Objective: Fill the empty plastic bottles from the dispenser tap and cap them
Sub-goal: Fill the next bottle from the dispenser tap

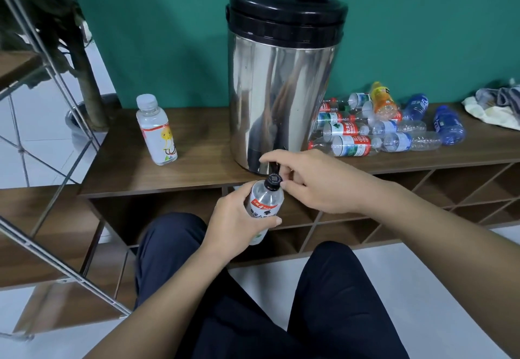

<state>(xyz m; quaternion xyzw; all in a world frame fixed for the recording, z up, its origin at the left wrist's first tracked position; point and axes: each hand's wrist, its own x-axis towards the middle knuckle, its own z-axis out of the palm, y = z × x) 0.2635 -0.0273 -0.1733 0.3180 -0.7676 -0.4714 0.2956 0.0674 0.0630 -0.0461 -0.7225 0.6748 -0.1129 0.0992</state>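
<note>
My left hand (239, 218) grips a clear plastic bottle (266, 198) with a white and red label, held just below the front edge of the wooden shelf. A black cap (273, 182) sits on its neck, and the fingers of my right hand (306, 178) pinch that cap. Directly above it is the black tap (273, 166) of the steel dispenser (281, 91), which has a black lid. A capped bottle (157, 130) with a white lid stands upright on the shelf to the left.
A heap of several empty bottles (374, 130) lies on the wooden shelf (197, 145) right of the dispenser, with cloths (498, 108) at the far right. Metal rack bars (42, 77) cross the left side. Open cubbies (422, 195) sit under the shelf; my knees are below.
</note>
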